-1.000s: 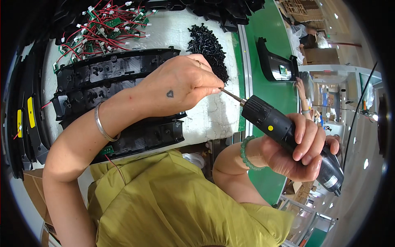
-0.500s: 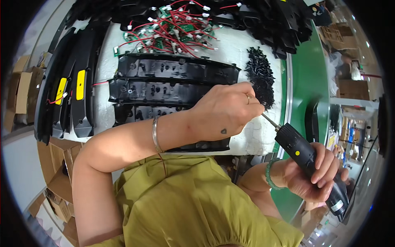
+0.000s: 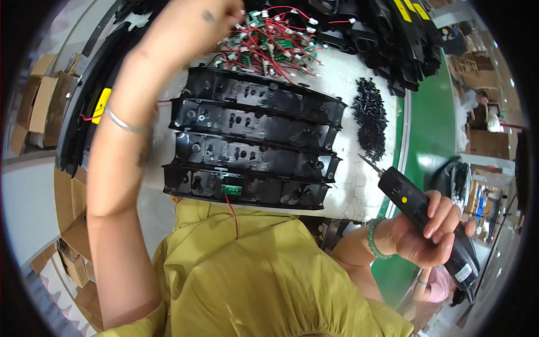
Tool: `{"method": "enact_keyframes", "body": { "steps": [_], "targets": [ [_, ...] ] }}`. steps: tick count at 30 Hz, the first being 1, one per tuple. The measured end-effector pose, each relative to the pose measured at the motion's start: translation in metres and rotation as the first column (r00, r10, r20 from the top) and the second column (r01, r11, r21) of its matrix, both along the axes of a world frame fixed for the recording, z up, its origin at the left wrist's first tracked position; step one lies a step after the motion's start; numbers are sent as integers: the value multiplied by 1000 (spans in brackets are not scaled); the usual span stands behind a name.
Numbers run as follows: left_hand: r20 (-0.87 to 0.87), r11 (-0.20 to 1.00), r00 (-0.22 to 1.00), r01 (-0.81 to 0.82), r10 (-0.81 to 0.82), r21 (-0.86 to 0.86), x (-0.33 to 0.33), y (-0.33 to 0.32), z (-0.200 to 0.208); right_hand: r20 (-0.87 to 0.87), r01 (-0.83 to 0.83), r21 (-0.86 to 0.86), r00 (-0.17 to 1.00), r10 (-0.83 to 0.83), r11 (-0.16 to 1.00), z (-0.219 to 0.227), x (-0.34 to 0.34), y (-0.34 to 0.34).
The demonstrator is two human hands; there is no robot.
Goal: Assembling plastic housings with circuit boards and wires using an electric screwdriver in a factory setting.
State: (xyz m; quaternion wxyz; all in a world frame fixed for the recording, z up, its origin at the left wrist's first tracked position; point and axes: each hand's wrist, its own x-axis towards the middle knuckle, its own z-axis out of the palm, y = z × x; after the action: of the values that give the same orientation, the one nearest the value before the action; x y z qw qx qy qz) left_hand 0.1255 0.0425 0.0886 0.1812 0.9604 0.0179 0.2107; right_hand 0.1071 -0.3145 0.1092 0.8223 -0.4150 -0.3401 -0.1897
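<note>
My right hand (image 3: pixel 429 233) is wrapped round a black electric screwdriver (image 3: pixel 412 196), its thin bit pointing up and left toward a heap of black screws (image 3: pixel 369 115). My left hand (image 3: pixel 205 22) reaches to the far side, beside a tangle of green circuit boards with red wires (image 3: pixel 269 48). Its fingers are cut off and blurred at the upper edge, so I cannot see whether they hold anything. In front of me several long black plastic housings (image 3: pixel 247 154) lie in rows. In the nearest one sits a small green circuit board (image 3: pixel 231 190), its red wire hanging toward me.
Black housings with yellow labels (image 3: pixel 102 105) stand at the left, partly behind my left arm. More black parts (image 3: pixel 387 45) are piled at the far right. A green table surface (image 3: pixel 421 135) runs along the right, and a person in pink (image 3: pixel 438 289) is at the lower right.
My left hand has left the screwdriver's tip and swung far up and left to the circuit boards. The nearest housing and its board are now uncovered. The right hand keeps the screwdriver nearly in place.
</note>
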Motion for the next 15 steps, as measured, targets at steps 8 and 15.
{"method": "enact_keyframes", "body": {
  "steps": [8,15],
  "targets": [
    [-348,921,930,232,-116,314,-22,46,-10,-38,-4,-6,999,4,1000,-6,5,3],
    [-541,879,817,394,-201,268,-20,62,-33,-41,-3,-12,999,2,1000,-5,5,2]
  ]
}}
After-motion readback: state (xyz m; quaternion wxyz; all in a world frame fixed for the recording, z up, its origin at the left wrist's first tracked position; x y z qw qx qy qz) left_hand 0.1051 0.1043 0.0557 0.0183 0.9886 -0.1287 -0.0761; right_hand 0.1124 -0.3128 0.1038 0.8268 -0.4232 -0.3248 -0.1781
